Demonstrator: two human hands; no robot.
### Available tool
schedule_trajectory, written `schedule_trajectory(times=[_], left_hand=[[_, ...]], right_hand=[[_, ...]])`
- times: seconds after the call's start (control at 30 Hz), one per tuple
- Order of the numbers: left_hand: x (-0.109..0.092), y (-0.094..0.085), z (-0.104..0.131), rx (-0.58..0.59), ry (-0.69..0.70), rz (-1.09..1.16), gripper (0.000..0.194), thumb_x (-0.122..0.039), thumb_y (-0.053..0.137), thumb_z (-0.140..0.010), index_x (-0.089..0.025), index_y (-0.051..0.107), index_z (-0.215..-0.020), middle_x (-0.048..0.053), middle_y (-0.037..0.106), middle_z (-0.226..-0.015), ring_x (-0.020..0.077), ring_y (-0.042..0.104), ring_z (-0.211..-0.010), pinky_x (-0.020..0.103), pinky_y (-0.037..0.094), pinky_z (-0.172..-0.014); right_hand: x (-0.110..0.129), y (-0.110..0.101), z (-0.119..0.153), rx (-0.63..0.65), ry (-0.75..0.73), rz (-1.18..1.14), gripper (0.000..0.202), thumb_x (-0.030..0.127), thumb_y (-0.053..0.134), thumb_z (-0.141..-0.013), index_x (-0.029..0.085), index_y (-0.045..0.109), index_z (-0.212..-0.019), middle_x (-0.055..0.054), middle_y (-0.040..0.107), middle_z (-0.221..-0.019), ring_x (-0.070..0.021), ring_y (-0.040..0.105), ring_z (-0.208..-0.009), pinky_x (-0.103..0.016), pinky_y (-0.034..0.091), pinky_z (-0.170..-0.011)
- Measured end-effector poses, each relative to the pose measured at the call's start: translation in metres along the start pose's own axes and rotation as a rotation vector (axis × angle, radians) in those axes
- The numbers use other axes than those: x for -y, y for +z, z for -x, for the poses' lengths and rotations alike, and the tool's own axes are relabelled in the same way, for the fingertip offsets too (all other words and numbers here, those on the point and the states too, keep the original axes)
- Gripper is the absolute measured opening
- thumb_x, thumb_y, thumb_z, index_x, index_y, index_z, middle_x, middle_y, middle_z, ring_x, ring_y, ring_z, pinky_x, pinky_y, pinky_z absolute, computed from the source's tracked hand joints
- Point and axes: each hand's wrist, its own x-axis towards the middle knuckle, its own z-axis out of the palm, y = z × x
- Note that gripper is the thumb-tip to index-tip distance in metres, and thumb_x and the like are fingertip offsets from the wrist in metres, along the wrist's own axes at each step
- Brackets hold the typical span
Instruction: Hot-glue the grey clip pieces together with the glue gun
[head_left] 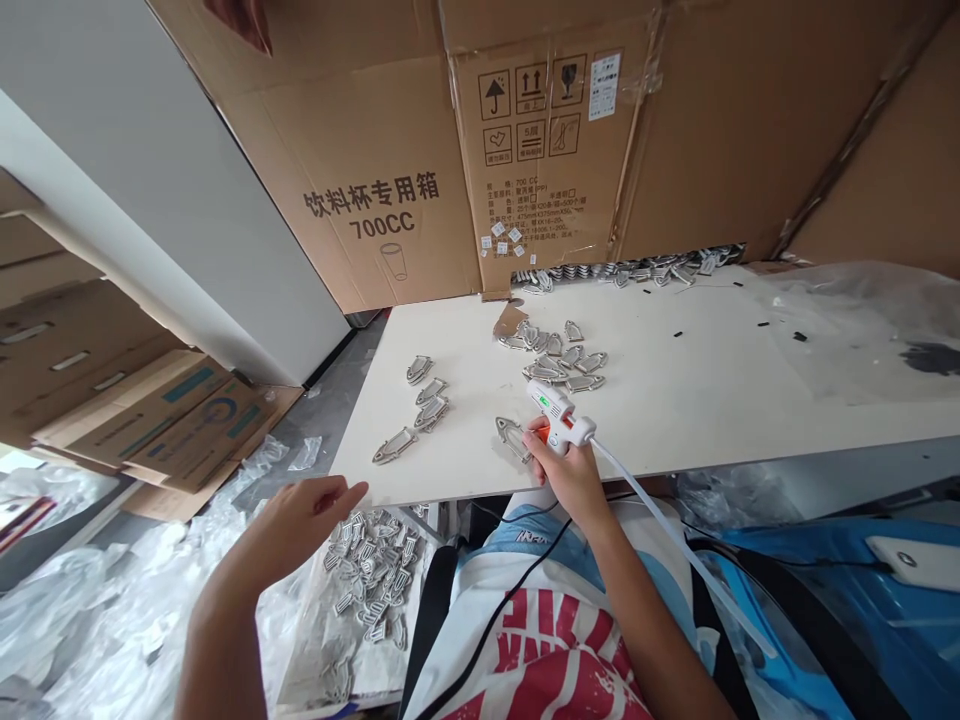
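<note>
My right hand (pixel 574 480) is wrapped around the handle of a white hot glue gun (pixel 553 402) with an orange trigger; its nozzle points away from me over the table. A long pale glue stick (pixel 660 515) trails from its back end. Beside that hand, a boat-shaped grey frame piece (pixel 511 436) lies on the white table (pixel 630 425), partly behind my fingers. My left hand (pixel 315 515) hovers at the table's front left edge, fingers loosely apart with nothing visible in them. Several similar frame pieces (pixel 431 412) lie in a column at the table's left.
More frame pieces (pixel 555 355) lie grouped mid-table, and others show through a slot in the large cardboard box (pixel 390 130) behind. Below the left edge, many loose pieces (pixel 371 575) sit on a lower surface. Plastic sheeting (pixel 885 320) covers the right side; a black cable (pixel 510 600) crosses my lap.
</note>
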Motion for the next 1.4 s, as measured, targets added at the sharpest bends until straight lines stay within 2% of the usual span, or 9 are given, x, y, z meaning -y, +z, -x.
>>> schedule_trajectory(times=[0.1, 0.2, 0.27, 0.4, 0.53, 0.67, 0.87, 1.1, 1.4], left_hand=[[-0.014, 0.004, -0.008, 0.0, 0.229, 0.211, 0.059, -0.069, 0.042, -0.106, -0.025, 0.067, -0.076, 0.003, 0.065, -0.076, 0.0206, 0.061, -0.073, 0.031, 0.049, -0.071], [-0.024, 0.01, -0.018, -0.257, 0.301, 0.37, 0.053, -0.064, 0.049, -0.106, -0.023, 0.069, -0.078, 0.008, 0.073, -0.113, 0.0248, 0.066, -0.108, 0.033, 0.052, -0.096], [-0.027, 0.013, -0.024, -0.379, 0.262, 0.477, 0.052, -0.063, 0.05, -0.106, -0.022, 0.069, -0.078, 0.009, 0.073, -0.124, 0.0273, 0.064, -0.12, 0.036, 0.05, -0.102], [-0.026, 0.017, -0.034, -0.415, 0.197, 0.65, 0.048, -0.061, 0.048, -0.106, -0.022, 0.072, -0.09, 0.008, 0.074, -0.099, 0.0251, 0.068, -0.1, 0.035, 0.051, -0.089], [-0.022, 0.021, -0.045, -0.464, 0.109, 0.438, 0.037, -0.058, 0.064, -0.097, -0.022, 0.069, -0.086, -0.001, 0.057, -0.072, 0.0178, 0.055, -0.07, 0.03, 0.041, -0.069], [-0.019, 0.023, -0.054, -0.417, 0.102, 0.202, 0.037, -0.056, 0.058, -0.099, -0.024, 0.077, -0.097, -0.004, 0.042, -0.064, 0.0155, 0.043, -0.06, 0.03, 0.034, -0.065], [-0.021, 0.022, -0.056, -0.35, 0.088, 0.062, 0.041, -0.059, 0.059, -0.097, -0.025, 0.082, -0.098, 0.002, 0.059, -0.071, 0.0197, 0.055, -0.067, 0.031, 0.037, -0.066], [-0.02, 0.024, -0.056, -0.349, 0.089, 0.014, 0.043, -0.061, 0.058, -0.097, -0.026, 0.085, -0.1, 0.004, 0.066, -0.075, 0.0207, 0.058, -0.069, 0.032, 0.037, -0.066], [-0.037, 0.015, -0.058, -0.279, 0.058, -0.108, 0.031, -0.043, 0.058, -0.099, -0.026, 0.083, -0.095, 0.006, 0.076, -0.089, 0.024, 0.065, -0.074, 0.033, 0.037, -0.067]], right_hand=[[-0.002, -0.001, 0.0, 0.008, -0.004, 0.006, 0.035, 0.054, 0.076, -0.091, 0.024, 0.064, -0.104, 0.007, 0.054, -0.062, -0.0136, 0.051, -0.047, -0.026, 0.045, -0.046], [-0.002, 0.0, 0.0, 0.007, 0.003, -0.001, 0.037, 0.055, 0.078, -0.09, 0.024, 0.063, -0.104, 0.007, 0.054, -0.062, -0.0134, 0.05, -0.047, -0.026, 0.045, -0.046], [-0.001, 0.0, 0.0, 0.001, 0.009, -0.003, 0.039, 0.056, 0.079, -0.089, 0.024, 0.063, -0.104, 0.006, 0.056, -0.064, -0.0129, 0.051, -0.048, -0.026, 0.045, -0.046], [-0.001, 0.001, 0.001, 0.004, 0.007, -0.009, 0.04, 0.057, 0.079, -0.09, 0.023, 0.063, -0.104, 0.007, 0.056, -0.063, -0.0124, 0.051, -0.048, -0.025, 0.044, -0.046], [-0.003, 0.0, 0.001, 0.012, -0.004, 0.004, 0.039, 0.057, 0.078, -0.091, 0.023, 0.063, -0.104, 0.006, 0.058, -0.067, -0.0127, 0.052, -0.048, -0.026, 0.046, -0.046], [-0.004, -0.001, 0.001, 0.017, -0.01, 0.034, 0.04, 0.058, 0.076, -0.092, 0.023, 0.064, -0.104, 0.005, 0.059, -0.067, -0.0136, 0.053, -0.049, -0.026, 0.048, -0.047], [-0.004, -0.001, 0.001, 0.02, -0.019, 0.051, 0.038, 0.057, 0.075, -0.093, 0.023, 0.064, -0.105, 0.006, 0.058, -0.065, -0.0137, 0.054, -0.048, -0.026, 0.048, -0.048], [-0.003, 0.0, 0.001, 0.017, -0.016, 0.047, 0.039, 0.058, 0.075, -0.092, 0.024, 0.063, -0.104, 0.005, 0.059, -0.066, -0.0136, 0.053, -0.048, -0.026, 0.048, -0.048], [0.001, 0.0, 0.001, 0.023, -0.018, 0.048, 0.036, 0.056, 0.075, -0.093, 0.023, 0.064, -0.103, 0.006, 0.057, -0.062, -0.014, 0.052, -0.048, -0.026, 0.047, -0.047]])
